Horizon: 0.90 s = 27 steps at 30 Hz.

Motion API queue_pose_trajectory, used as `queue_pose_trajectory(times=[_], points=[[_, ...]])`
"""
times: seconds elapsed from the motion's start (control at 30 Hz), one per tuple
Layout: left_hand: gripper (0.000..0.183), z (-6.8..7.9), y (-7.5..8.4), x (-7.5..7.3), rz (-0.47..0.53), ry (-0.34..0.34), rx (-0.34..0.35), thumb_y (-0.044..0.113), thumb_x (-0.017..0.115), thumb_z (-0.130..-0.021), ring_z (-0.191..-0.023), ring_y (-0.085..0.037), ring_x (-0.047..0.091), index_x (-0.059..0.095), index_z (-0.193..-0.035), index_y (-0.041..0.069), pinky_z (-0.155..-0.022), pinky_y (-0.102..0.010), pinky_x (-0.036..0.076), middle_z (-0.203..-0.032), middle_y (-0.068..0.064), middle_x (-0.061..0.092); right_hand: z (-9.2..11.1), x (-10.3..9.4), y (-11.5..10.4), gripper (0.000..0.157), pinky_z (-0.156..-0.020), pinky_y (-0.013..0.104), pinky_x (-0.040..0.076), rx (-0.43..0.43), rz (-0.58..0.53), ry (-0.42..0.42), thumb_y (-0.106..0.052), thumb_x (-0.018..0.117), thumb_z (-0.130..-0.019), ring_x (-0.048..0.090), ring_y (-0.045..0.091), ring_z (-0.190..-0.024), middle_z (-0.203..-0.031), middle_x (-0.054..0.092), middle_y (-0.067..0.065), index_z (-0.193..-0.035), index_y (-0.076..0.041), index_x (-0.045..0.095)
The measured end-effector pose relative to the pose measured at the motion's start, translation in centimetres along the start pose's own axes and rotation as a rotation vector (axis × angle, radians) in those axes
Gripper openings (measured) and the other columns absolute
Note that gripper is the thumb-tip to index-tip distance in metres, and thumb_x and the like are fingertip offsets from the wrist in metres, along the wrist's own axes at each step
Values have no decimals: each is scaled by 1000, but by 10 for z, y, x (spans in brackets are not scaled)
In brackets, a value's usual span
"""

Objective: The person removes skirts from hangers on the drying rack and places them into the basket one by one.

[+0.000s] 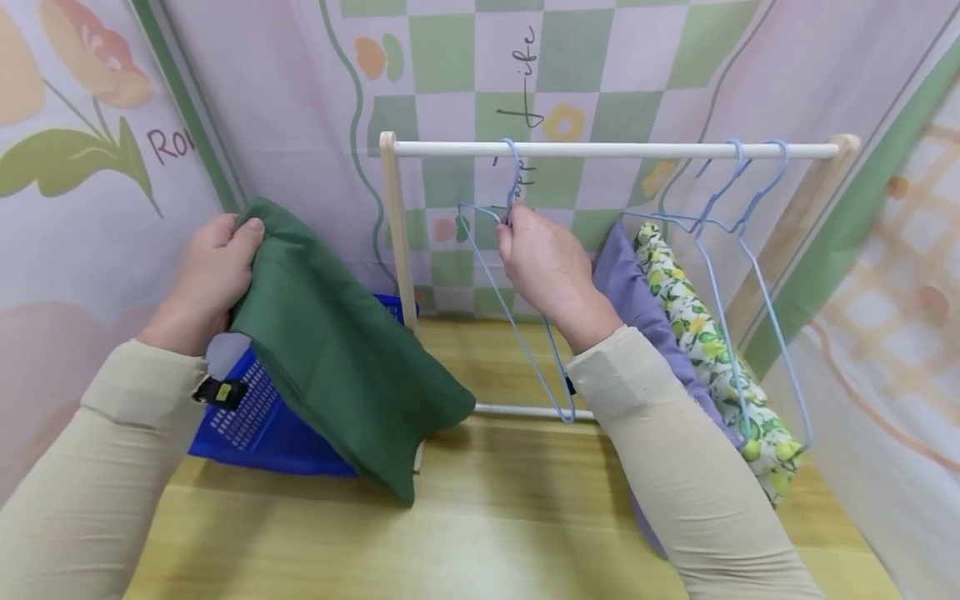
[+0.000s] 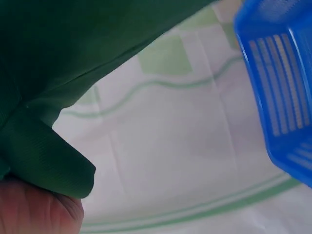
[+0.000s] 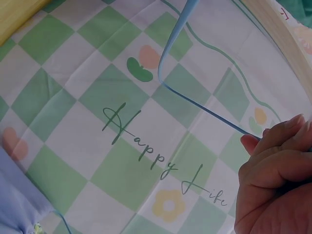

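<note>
In the head view my left hand (image 1: 213, 275) pinches the upper corner of a dark green cloth (image 1: 330, 350), which hangs down in front of a blue basket. The left wrist view shows the cloth (image 2: 53, 151) folded over close to the fingers. My right hand (image 1: 547, 267) grips a light blue wire hanger (image 1: 517, 329) just under its hook, and the hook is up at the white rail (image 1: 622, 151). In the right wrist view, the hanger's blue arm (image 3: 209, 111) runs into the curled fingers.
The blue basket (image 1: 262, 433) stands at the left on the wooden table (image 1: 480, 533), partly behind the cloth. Toward the rack's right end hang a purple cloth (image 1: 645, 308), a lemon-print cloth (image 1: 675, 308) and blue hangers (image 1: 772, 312). Printed curtains (image 1: 442, 50) enclose the back and sides.
</note>
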<state>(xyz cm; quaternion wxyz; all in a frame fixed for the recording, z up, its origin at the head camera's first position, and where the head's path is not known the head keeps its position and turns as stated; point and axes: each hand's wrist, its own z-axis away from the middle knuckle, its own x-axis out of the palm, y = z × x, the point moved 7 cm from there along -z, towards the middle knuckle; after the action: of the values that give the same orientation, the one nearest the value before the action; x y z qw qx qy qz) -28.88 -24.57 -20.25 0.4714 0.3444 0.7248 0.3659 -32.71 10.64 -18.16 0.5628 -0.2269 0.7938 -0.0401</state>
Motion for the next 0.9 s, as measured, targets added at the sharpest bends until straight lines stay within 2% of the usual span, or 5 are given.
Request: queue_pose_trajectory(times=[0.13,0.27,0.37,0.6,0.9], points=[[43,-4,-14,-12,-130,26,-26,49,35,-101,-55,-13,44,39,-86,9,-48,-33,40,-75,-2,40,0,-1,1,27,-71,51,47,3,-1,-6,-34,37,-103,59,30,-82,-95,62,7,-108,-13,54],[44,-5,-22,-19,-290,31,-18,47,28,-102,-63,-22,43,36,-85,7,-53,-37,38,-80,-11,37,1,0,0,27,-71,51,47,3,-1,-14,-34,37,-103,59,29,-81,-94,62,7,-107,-13,53],[44,-5,-28,-23,-370,28,-18,45,24,-102,-69,-30,42,35,-86,6,-57,-41,36,-83,-16,37,1,0,0,27,-70,51,47,5,3,-13,-35,37,-103,59,29,-81,-94,61,7,-106,-14,53],[49,-9,-46,-34,-466,25,-44,42,19,-102,-81,-40,44,41,-95,-1,-64,-45,36,-96,-26,44,1,-1,1,28,-70,51,47,15,11,-20,-35,36,-103,59,29,-81,-92,61,7,-106,-14,54],[62,-10,-62,-45,-564,14,-120,39,15,-102,-95,-51,44,41,-122,-14,-76,-60,38,-117,-39,42,1,-2,3,27,-71,52,47,20,16,-19,-35,36,-103,59,30,-82,-93,61,7,-105,-14,53]])
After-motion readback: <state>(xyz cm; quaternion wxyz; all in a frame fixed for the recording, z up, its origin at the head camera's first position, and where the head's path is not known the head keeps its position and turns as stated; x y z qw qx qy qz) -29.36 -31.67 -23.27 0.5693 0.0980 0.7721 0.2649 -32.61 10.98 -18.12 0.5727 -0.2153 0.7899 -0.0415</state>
